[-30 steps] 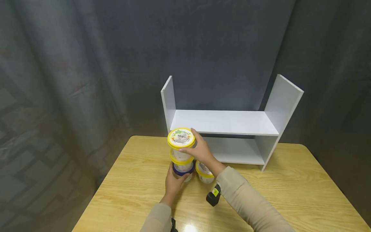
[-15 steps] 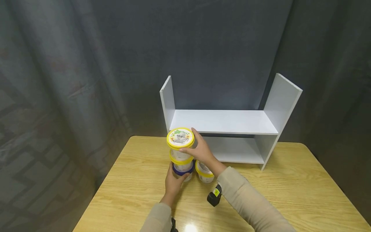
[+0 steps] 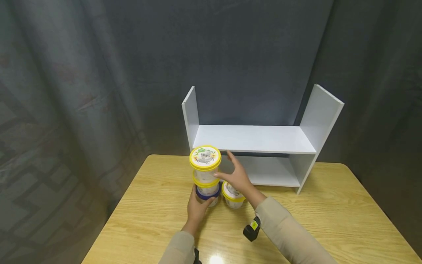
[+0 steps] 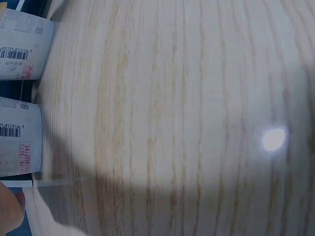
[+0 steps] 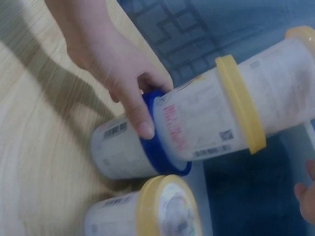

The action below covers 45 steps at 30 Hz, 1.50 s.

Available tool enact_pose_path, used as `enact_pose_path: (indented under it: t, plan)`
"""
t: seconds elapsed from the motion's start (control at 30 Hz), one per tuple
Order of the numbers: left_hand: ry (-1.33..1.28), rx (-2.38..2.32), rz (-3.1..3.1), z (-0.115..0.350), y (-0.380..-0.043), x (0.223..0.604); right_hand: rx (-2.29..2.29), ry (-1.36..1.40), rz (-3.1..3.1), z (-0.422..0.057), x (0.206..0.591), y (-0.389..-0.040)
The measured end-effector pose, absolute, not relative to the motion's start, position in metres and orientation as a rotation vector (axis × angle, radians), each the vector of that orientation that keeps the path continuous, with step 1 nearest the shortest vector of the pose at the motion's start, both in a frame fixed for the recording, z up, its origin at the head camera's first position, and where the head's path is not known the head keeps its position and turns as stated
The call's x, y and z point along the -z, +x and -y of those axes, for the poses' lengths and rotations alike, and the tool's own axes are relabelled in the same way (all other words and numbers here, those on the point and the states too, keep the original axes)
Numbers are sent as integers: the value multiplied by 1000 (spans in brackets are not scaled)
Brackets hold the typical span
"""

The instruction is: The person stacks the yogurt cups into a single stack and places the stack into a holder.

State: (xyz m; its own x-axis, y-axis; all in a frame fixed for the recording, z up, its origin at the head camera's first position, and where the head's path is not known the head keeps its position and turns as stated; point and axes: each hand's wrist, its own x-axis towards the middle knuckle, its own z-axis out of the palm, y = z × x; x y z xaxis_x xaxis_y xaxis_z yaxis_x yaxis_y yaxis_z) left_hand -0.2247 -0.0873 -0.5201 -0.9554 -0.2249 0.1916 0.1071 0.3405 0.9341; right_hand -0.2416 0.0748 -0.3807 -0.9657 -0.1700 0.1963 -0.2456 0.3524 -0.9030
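Stack of three lidded tubs is stood on the wooden table (image 3: 148,220), in front of the left end of the white shelf unit (image 3: 254,138). Bottom position is taken by the blue-lidded tub (image 5: 118,150); middle tub (image 3: 207,189) and top tub (image 3: 205,161) are both fitted with yellow lids. Blue-lidded tub is grasped at the lid by the left hand (image 3: 196,212), thumb on one side, fingers wrapped round the other. Nothing is held by the right hand (image 3: 238,178): thumb and fingers are spread, positioned just beside the top tub, a gap to it being seen in the right wrist view. Fourth tub (image 3: 234,200), also yellow-lidded, is placed upright on the table just right of the stack; whether its lid is touched by the blue one can't be told. Black device (image 3: 252,230) is worn at the right wrist. Everything is backed by dark curtain (image 3: 254,62).
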Motion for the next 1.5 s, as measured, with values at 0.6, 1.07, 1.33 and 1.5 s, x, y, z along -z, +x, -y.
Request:
enact_pose_path:
  t: [0.6,1.07,1.33,1.5]
  plan:
    - [145,1658,2339,87,-224,520,-1676,264,2578,-100,423,-232]
    - [166,1692,2327,87,-225,521,-1635,202,2562,-111,461,-228]
    - [142,1677,2333,86,-225,520,-1629,114,2602,-114,472,-228]
    - [146,1660,2341,86,-225,520,-1616,121,2594,-116,477,-230]
